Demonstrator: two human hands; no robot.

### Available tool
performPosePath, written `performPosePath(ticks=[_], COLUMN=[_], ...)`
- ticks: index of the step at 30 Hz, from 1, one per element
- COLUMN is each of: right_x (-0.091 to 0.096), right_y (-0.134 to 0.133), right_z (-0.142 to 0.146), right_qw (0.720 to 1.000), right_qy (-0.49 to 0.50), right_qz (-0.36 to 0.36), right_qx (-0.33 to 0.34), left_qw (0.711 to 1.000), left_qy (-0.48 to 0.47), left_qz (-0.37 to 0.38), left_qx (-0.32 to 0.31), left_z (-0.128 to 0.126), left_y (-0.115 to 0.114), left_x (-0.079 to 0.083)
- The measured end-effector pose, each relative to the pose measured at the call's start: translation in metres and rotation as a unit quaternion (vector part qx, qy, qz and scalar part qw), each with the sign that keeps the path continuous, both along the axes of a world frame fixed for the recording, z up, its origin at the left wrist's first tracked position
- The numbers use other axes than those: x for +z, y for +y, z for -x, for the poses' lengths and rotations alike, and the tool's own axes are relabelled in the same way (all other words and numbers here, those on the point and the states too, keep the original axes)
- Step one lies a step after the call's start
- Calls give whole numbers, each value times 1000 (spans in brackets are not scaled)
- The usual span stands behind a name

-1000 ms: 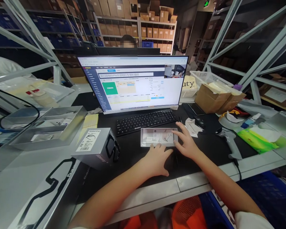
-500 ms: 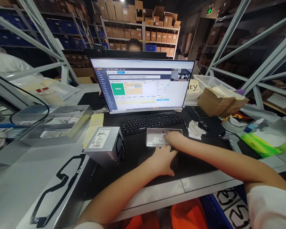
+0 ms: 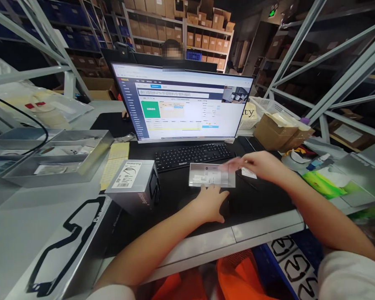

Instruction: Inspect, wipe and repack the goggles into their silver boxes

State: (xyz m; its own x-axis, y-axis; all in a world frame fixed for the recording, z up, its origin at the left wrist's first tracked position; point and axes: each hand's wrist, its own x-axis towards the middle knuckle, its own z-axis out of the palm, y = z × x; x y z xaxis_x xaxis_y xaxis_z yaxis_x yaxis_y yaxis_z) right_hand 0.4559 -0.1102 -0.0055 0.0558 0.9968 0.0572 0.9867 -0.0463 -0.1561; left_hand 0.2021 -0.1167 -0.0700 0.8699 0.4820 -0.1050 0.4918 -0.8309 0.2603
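A small flat box (image 3: 197, 178) lies on the black mat (image 3: 175, 200) of the desk (image 3: 253, 234), before a keyboard (image 3: 192, 156) and lit monitor (image 3: 175, 110). Left hand (image 3: 210, 204) spread, fingertips at the box's near edge. Right hand (image 3: 262, 164) by its right end, fingers blurred; grip cannot be told. Carton-filled shelves (image 3: 185, 37) stand behind.
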Motion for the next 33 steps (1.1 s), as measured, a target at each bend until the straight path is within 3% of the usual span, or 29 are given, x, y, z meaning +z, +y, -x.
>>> performPosePath(ticks=[2, 5, 10, 13, 18, 21, 25, 29, 31, 33], right_x=[-1, -18, -57, -74, -102, -115, -133, -145, -143, -135], right_y=[-9, -21, -22, -17, -9, -2, 3, 1, -6, -18], right_z=[-36, -70, -79, -58, 12, 37, 42, 35, 32, 33], right_qw=[992, 983, 970, 974, 978, 969, 955, 944, 937, 922], right_qy=[66, 77, 88, 116, 196, 234, 281, 309, 315, 304], right_qz=[-18, 2, -3, -30, -56, -74, -87, -107, -152, -234], right_qx=[-101, -166, -228, -192, -43, 15, 44, 33, 24, 56], left_qw=[1000, 1000, 1000, 999, 999, 998, 994, 990, 988, 985], left_qy=[4, 16, 26, 33, 28, 18, 11, 1, -4, -11], left_qz=[-2, -3, -6, -15, -28, -52, -82, -74, -98, -132], left_qx=[0, 2, -3, -3, -4, 12, 69, 116, 118, 114], left_z=[0, -1, -2, -1, -2, 0, 14, 38, 46, 48], left_y=[0, 0, -2, -2, 1, -5, -20, -32, -35, -37], left_x=[0, 3, 8, 9, 2, -3, -2, 6, 7, 4])
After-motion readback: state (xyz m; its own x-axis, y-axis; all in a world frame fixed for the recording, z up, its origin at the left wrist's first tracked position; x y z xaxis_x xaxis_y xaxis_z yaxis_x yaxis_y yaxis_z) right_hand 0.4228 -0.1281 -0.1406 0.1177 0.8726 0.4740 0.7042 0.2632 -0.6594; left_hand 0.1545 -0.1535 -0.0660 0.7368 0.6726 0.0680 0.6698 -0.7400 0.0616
